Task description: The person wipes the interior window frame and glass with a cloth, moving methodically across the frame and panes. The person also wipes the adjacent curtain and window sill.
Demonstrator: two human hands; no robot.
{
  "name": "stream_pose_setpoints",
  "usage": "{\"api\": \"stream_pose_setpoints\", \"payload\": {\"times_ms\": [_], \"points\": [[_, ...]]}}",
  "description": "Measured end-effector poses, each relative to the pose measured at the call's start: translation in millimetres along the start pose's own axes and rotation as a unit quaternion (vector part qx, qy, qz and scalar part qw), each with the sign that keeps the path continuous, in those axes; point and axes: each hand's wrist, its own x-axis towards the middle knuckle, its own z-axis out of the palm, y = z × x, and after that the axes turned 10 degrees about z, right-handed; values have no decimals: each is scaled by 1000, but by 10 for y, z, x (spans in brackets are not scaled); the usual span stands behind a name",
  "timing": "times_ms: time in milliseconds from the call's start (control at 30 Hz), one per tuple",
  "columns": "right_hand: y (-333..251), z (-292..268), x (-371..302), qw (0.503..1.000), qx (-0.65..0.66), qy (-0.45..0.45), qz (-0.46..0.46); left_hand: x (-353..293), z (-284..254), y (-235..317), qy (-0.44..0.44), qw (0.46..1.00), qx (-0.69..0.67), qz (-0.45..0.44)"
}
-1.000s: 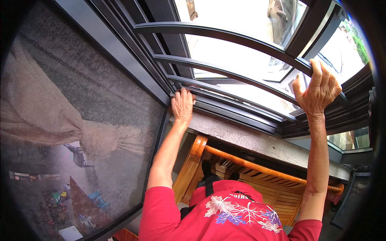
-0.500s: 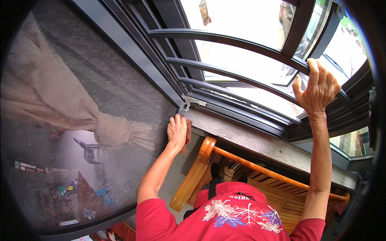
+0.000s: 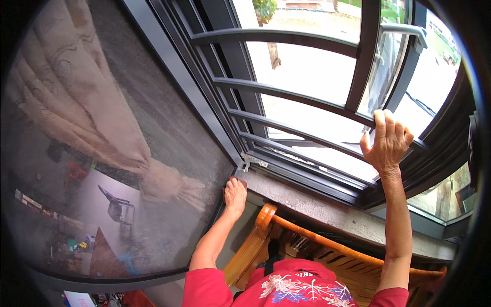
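My left hand (image 3: pixel 235 197) is closed at the lower corner of the swung-in window sash (image 3: pixel 180 84), its fingers bent against the dark frame edge. A small dark reddish-brown piece (image 3: pixel 242 180), perhaps a cloth, shows at its fingertips; most of it is hidden. Just above that hand, a metal hinge fitting (image 3: pixel 254 161) joins sash and window frame. My right hand (image 3: pixel 387 142) is wrapped over a dark grey bar (image 3: pixel 291 94) of the window grille, thumb on the near side. Both arms reach forward, apart from each other.
Below the rough concrete sill (image 3: pixel 312 200) stands a wooden bench (image 3: pixel 327 239) with an orange-brown top rail. Beyond the bars an outer sash with a pale handle (image 3: pixel 409 30) stands open. The sash glass mirrors a tied beige curtain (image 3: pixel 110 110) and a chair.
The view has shifted, so the window and bench sit lower in the picture. My left fingers have drawn in at the sash edge; my right hand still holds the same bar.
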Motion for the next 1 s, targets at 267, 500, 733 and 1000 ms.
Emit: {"api": "stream_pose_setpoints", "payload": {"times_ms": [267, 500, 733, 1000], "points": [[-88, -42, 42, 999, 46, -4, 10, 441, -1398, -551, 171, 976, -110, 80], [-27, -116, 27, 999, 45, -22, 13, 1405, -2600, -1246, 411, 908, 75, -28], [-33, -204, 64, 997, 68, -41, 10, 1261, -1597, -786, 248, 966, -65, 48], [-518, -634, 45, 948, 294, -119, -24, 898, -1779, -334, 78, 505, -859, -36]]}}
